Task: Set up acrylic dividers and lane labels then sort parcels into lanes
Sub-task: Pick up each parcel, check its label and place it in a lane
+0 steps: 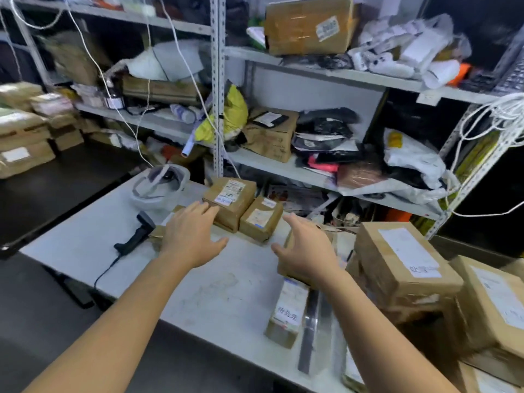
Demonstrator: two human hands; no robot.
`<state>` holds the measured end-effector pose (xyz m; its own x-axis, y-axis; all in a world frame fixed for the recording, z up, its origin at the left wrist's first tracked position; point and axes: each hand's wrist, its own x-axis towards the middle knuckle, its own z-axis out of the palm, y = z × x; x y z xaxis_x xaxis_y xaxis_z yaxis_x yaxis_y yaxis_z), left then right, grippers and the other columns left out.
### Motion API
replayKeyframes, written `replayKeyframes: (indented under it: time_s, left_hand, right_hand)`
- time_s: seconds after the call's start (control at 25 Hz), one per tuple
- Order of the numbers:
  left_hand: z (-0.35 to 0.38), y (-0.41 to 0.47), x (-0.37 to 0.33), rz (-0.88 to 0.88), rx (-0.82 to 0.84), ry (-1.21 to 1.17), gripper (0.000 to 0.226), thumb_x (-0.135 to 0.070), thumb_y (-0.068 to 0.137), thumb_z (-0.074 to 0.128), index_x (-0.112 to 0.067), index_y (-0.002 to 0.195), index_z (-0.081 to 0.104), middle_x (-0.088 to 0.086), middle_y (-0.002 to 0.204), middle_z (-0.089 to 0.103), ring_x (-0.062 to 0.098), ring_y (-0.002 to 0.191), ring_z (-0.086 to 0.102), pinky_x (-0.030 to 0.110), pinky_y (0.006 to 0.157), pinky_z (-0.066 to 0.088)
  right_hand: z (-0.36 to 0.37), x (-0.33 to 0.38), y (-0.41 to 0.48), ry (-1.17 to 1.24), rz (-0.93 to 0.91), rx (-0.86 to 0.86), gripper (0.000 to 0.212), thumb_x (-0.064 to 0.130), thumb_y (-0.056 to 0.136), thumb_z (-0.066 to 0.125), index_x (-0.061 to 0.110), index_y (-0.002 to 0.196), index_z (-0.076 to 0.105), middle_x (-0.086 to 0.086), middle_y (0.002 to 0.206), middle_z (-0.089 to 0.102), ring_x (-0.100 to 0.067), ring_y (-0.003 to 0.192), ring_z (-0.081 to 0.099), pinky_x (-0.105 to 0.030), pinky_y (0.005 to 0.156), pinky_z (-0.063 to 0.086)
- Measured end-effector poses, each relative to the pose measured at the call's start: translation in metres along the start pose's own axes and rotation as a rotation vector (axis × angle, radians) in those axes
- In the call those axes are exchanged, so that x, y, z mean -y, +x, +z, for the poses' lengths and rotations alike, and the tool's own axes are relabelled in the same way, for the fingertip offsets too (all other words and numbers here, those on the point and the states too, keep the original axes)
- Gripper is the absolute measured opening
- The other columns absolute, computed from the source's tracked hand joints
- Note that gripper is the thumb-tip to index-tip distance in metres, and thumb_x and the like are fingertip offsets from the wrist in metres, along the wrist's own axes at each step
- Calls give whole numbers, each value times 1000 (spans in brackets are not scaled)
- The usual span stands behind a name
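Two small cardboard parcels lie side by side at the far edge of the white table [215, 290]: a larger parcel [231, 201] on the left and a smaller parcel [261, 218] on the right. My left hand [191, 236] hovers open just in front of the larger one, fingers spread. My right hand [307, 248] is open too, held over a brown parcel [283, 268] that it mostly hides. A narrow labelled box [287, 313] with handwritten characters lies near the front. Beside it lies a clear acrylic strip [314, 333].
A black barcode scanner [136, 234] with its cable rests on the table's left part, and a white headset [160, 187] sits behind it. Large cardboard boxes [402, 265] are stacked on the right. Cluttered metal shelves [283, 163] rise behind the table.
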<state>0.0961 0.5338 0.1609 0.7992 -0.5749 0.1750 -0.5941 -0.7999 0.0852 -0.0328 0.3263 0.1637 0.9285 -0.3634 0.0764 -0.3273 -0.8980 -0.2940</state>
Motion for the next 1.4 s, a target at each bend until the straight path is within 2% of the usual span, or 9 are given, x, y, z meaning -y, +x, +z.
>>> replayKeyframes:
  time_s: [0.24, 0.44, 0.72, 0.84, 0.96, 1.08, 1.24, 1.32, 1.4]
  left_hand:
    - [7, 37, 83, -7, 13, 18, 66, -62, 91, 54, -29, 148, 43, -8, 149, 48, 15, 140, 40, 34, 104, 41]
    - [30, 92, 125, -40, 47, -8, 67, -62, 96, 49, -31, 154, 35, -11, 155, 42, 14, 140, 41, 34, 103, 44]
    - [83, 164, 174, 4, 142, 33, 69, -61, 96, 48, -31, 156, 32, -8, 157, 40, 14, 146, 34, 32, 109, 39]
    - [112, 185, 195, 2, 208, -65, 73, -62, 94, 50, -28, 157, 32, -7, 159, 39, 17, 146, 36, 37, 108, 43]
    - [141, 198, 217, -14, 239, -206, 77, -60, 94, 54, -27, 159, 28, -5, 162, 35, 20, 148, 34, 42, 108, 45]
    - [166, 204, 243, -81, 335, -366, 75, -55, 93, 60, -28, 157, 32, -3, 157, 42, 22, 142, 42, 42, 105, 45]
    - [198, 199, 278, -99, 452, -588, 57, -56, 80, 64, -39, 133, 49, -7, 127, 61, 21, 117, 60, 36, 90, 53]
    - [208, 194, 289, -113, 473, -676, 49, -38, 82, 75, -41, 126, 51, -7, 122, 63, 17, 108, 61, 29, 80, 49]
    - [220, 186, 300, -136, 534, -815, 50, -34, 78, 81, -49, 115, 51, -17, 114, 67, 8, 102, 64, 24, 77, 50]
  right_hand:
    - [31, 67, 53, 25, 31, 12, 74, 51, 93, 61, 27, 157, 33, 4, 164, 34, -23, 141, 45, -41, 110, 43]
    - [68, 82, 119, 98, 39, 72, 76, 49, 93, 62, 28, 159, 30, 3, 169, 25, -24, 149, 35, -41, 117, 35]
    - [112, 94, 199, 173, 74, 133, 75, 46, 93, 62, 27, 159, 30, 2, 169, 24, -25, 148, 34, -41, 117, 35]
    - [129, 104, 215, 205, 131, 159, 74, 44, 94, 62, 27, 158, 31, 1, 168, 27, -25, 149, 33, -39, 117, 34]
    - [148, 121, 225, 272, 213, 186, 70, 43, 94, 63, 29, 156, 34, 2, 160, 42, -25, 143, 41, -38, 111, 41]
    - [174, 141, 232, 370, 347, 180, 66, 42, 94, 64, 26, 154, 39, 1, 153, 50, -22, 141, 45, -34, 109, 41]
    - [218, 175, 233, 507, 547, 189, 67, 43, 92, 69, 27, 152, 43, 3, 152, 51, -16, 140, 46, -27, 106, 41]
    - [243, 189, 233, 549, 606, 180, 65, 39, 91, 71, 28, 150, 46, 4, 145, 57, -16, 134, 52, -20, 93, 44]
    - [269, 204, 234, 600, 668, 172, 66, 36, 90, 73, 29, 150, 46, 5, 138, 62, -16, 128, 57, -16, 80, 45]
